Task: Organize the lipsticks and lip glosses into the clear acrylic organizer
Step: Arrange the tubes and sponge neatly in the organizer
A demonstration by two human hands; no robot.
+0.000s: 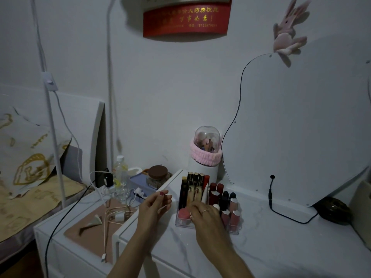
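Acrylic organizer [180, 223] nearly full: lipsticks [215, 192] upright in slots. Right hand [204, 214] over front row, fingers curled, hold unclear. Left hand [155, 205] beside, relaxed, empty. No loose tubes seen.

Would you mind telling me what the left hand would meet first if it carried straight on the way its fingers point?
Probably the organizer: the left hand points up and right toward its tall gold-and-black tubes. Depth is unclear, so it might pass behind.

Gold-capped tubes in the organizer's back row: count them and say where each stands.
3. The gold-capped tubes stand side by side in the acrylic organizer: left, middle, right. Others may be hidden behind the right hand.
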